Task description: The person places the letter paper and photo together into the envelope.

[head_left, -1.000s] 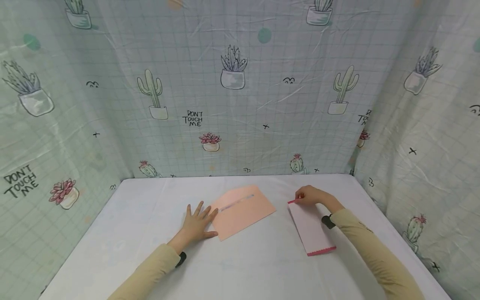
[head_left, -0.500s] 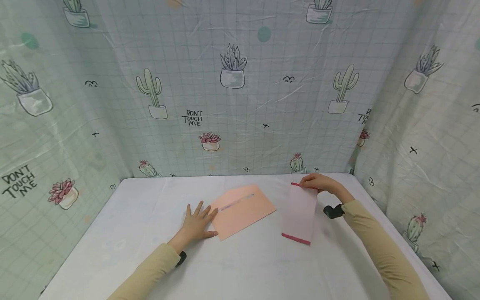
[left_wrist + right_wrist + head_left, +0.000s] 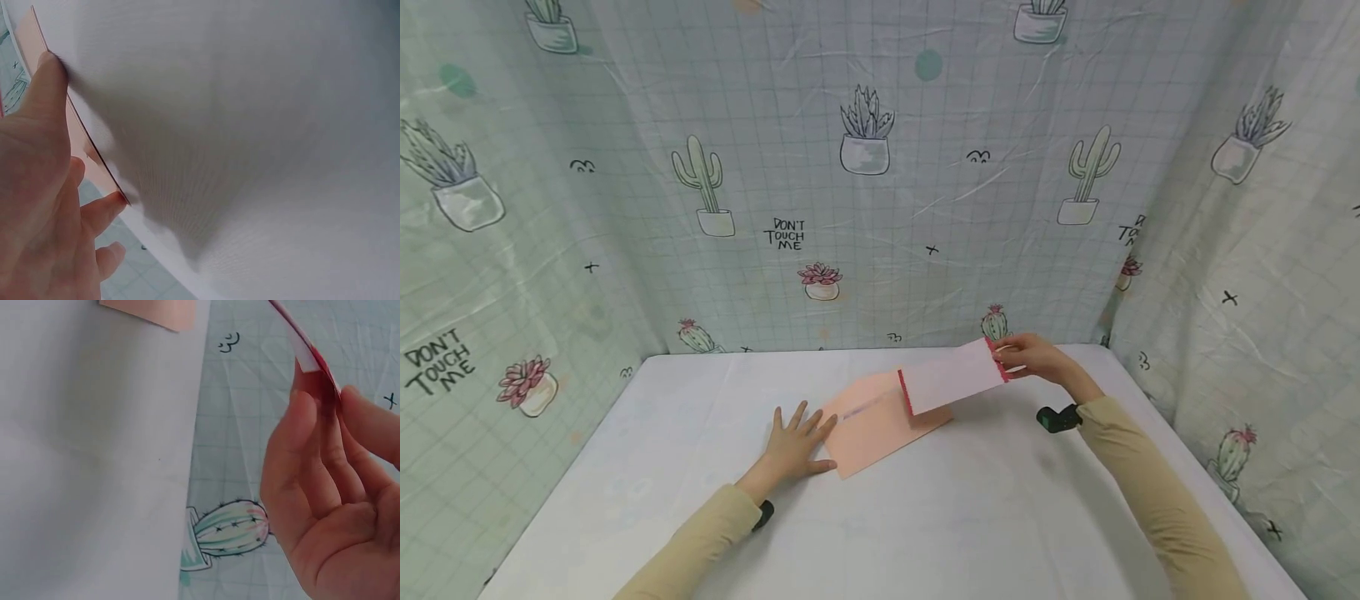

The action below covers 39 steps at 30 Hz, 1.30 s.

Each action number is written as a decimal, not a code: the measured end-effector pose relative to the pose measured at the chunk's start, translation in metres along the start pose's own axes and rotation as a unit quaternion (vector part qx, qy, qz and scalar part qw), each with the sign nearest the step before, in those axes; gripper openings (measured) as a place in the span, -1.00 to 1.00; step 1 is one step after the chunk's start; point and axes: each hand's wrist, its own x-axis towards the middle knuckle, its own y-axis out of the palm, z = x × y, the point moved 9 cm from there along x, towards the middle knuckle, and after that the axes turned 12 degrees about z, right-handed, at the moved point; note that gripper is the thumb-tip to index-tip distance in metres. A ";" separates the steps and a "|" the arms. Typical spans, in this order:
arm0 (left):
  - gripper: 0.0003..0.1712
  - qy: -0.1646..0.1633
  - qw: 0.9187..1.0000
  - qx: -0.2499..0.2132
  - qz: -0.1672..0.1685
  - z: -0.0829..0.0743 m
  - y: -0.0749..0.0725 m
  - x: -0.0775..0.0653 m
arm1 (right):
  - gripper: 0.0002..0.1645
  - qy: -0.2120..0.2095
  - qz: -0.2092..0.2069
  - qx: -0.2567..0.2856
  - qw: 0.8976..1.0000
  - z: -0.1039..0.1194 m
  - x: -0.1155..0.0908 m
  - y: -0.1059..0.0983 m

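Observation:
A peach-coloured paper envelope [image 3: 865,442] lies flat on the white table, a strip running along below its pointed flap. My left hand [image 3: 793,448] rests with spread, straight fingers on its left edge; in the left wrist view the thumb and a fingertip touch the envelope's edge [image 3: 94,147]. My right hand [image 3: 1037,360] pinches one end of a pale pink card [image 3: 955,377] with red edging at both short ends. The card is tilted above the envelope's right part and hides some of it. In the right wrist view the card's red end [image 3: 325,369] sits between thumb and fingers.
The white table [image 3: 880,542] reaches back to a hanging cloth [image 3: 880,217] printed with cacti, which also encloses both sides. Dark wrist cameras [image 3: 1060,418] sit under the sleeves.
My right hand has lifted the card off the right of the table, swung it round and brought it left over the envelope. The left hand and the envelope have stayed in place.

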 end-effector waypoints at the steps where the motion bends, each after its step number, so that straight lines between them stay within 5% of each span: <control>1: -0.12 -0.002 1.000 0.000 0.003 0.001 0.001 0.001 | -0.38 0.002 -0.010 0.008 1.000 -0.001 0.003 0.000; 12: -0.12 -0.003 1.000 -0.019 0.013 0.002 0.004 0.002 | -0.41 -0.041 -0.127 0.092 0.987 -0.013 0.031 0.003; 20: -0.12 -0.006 1.000 -0.011 0.009 0.002 0.004 0.003 | -0.53 -0.037 -0.150 0.102 0.983 -0.013 0.038 0.007; 29: -0.11 -0.010 1.000 -0.015 0.015 0.002 0.004 0.000 | -0.31 -0.045 -0.148 0.096 0.983 -0.012 0.042 0.007; 39: -0.12 -0.015 0.999 -0.018 0.022 0.002 0.003 0.000 | -0.39 -0.091 -0.293 0.025 0.952 -0.001 0.037 -0.010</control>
